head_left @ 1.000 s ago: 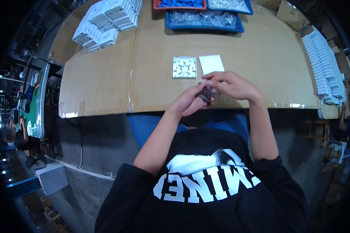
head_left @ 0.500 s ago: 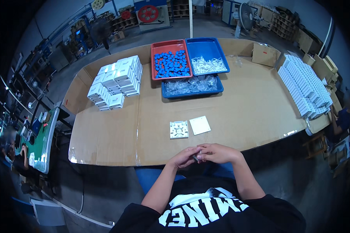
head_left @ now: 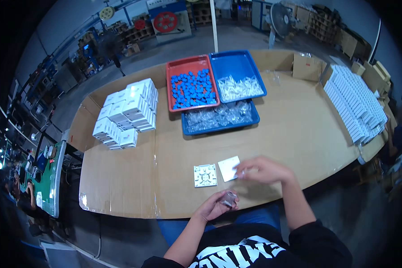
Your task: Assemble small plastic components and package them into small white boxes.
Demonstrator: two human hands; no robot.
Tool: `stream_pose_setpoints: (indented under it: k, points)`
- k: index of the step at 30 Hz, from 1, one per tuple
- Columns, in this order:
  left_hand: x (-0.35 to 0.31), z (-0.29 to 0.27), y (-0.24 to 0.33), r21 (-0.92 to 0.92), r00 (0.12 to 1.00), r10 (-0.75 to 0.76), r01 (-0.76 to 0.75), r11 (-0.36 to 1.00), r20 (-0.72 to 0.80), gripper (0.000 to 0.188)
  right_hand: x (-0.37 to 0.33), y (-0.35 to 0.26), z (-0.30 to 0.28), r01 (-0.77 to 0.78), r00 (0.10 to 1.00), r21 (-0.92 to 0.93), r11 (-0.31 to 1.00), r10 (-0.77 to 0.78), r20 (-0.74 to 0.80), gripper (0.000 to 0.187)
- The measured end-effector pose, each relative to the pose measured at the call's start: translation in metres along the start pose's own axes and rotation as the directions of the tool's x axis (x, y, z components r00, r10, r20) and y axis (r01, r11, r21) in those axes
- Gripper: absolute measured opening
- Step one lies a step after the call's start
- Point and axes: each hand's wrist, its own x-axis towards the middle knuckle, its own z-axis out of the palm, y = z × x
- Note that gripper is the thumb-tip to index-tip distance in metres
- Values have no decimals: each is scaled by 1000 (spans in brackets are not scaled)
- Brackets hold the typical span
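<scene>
Near the table's front edge, my left hand (head_left: 215,206) is closed on a small clear plastic bag (head_left: 229,199) with something pale in it. My right hand (head_left: 265,170) hangs over the table at the right edge of a square white cover plate (head_left: 229,168). Its fingers are smeared by motion, so I cannot tell if they hold anything. Left of the plate lies a square white tray-like base (head_left: 205,175) with moulded clips and a round middle.
A red tray (head_left: 177,107) of blue parts and a blue tray (head_left: 230,60) of small white packets sit on a lower blue tray (head_left: 187,132) of clear bags. White boxes (head_left: 123,109) are stacked left; white plates (head_left: 355,102) stand in rows right.
My hands, together before, have parted. The right one has moved up and right toward the cover plate, while the left stays near the edge with the bag. The view has tilted slightly.
</scene>
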Motion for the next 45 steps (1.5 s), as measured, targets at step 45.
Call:
stream_pose_setpoints:
  k: [45]
  points:
    - [11,-2,8,-102,999,-52,51,993,-6,57,272,176,-270,-709,657,-462,532,261,-708,27]
